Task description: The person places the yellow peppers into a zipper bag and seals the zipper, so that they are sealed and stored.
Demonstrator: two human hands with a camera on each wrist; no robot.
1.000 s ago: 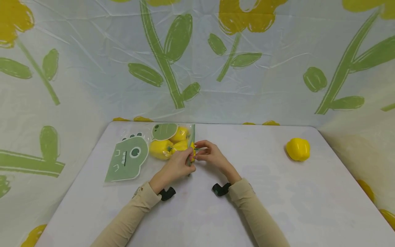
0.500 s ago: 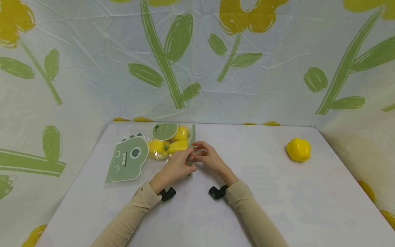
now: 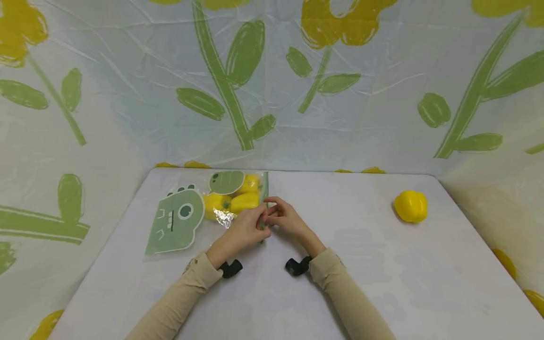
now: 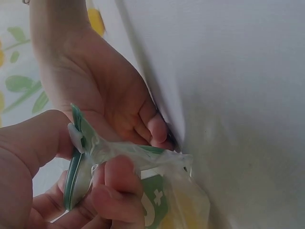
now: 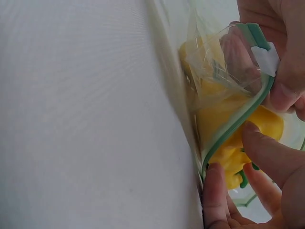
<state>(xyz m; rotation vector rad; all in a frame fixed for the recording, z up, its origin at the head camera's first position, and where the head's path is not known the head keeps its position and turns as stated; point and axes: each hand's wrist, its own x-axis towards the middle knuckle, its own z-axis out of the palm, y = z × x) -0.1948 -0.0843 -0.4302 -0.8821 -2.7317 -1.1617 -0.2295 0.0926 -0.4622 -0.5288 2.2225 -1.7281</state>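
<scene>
Several yellow bell peppers lie inside a clear zip bag printed with a green one-eyed monster. My left hand pinches the bag's green zip strip beside its white slider. At the mouth of the bag, my right hand has its fingers lightly bent. Its thumb overlaps the peppers in the right wrist view, with a fingertip right at the strip's lower end. A gap shows between that thumb and fingertip. In the left wrist view, the bag partly hides the right fingers.
Another yellow bell pepper sits by itself on the right side of the white table. A flower-printed curtain stands behind the table and at both sides. Dark wrist camera mounts project below the sleeves.
The pepper at the bag's mouth has shifted left, farther into the bag. My right hand has moved slightly left toward my left hand, which keeps its hold on the strip.
</scene>
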